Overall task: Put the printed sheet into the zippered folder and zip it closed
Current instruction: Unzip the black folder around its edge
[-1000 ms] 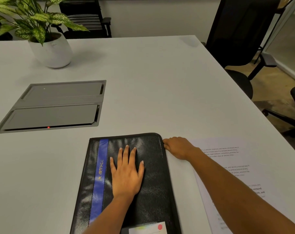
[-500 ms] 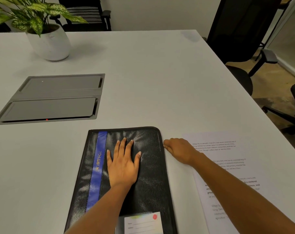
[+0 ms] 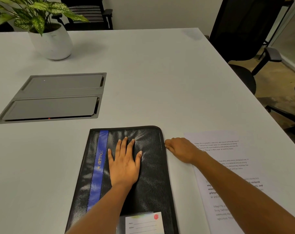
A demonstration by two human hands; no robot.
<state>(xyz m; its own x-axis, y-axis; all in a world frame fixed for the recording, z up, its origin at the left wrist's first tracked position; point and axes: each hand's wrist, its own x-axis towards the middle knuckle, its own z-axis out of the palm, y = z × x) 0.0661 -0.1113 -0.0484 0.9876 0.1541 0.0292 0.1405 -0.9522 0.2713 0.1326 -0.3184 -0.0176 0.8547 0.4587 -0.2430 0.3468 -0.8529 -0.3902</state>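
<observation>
1. The black leather-look zippered folder with a blue vertical stripe [image 3: 148, 174] lies flat and shut on the white counter [image 3: 160, 78], near its front edge, a white name label [image 3: 144, 223] at its lower end
2. The white printed sheet of paper [image 3: 241, 159] lies flat on the counter just right of the folder, apart from it, partly under the right forearm
3. The left hand [image 3: 124, 164] rests palm down on the folder cover, its fingers [image 3: 122, 146] spread flat and holding nothing
4. The right hand [image 3: 182, 149] sits at the folder's right edge near the upper corner, fingers curled and pinched narrow against the zip line; what they pinch is too small to tell
5. Farther back on the left, a grey rectangular hatch panel [image 3: 55, 97] is set in the counter
6. Behind it stands a white round pot with a green speckled plant [image 3: 52, 41]
7. Black office chairs [image 3: 239, 31] stand beyond the counter
</observation>
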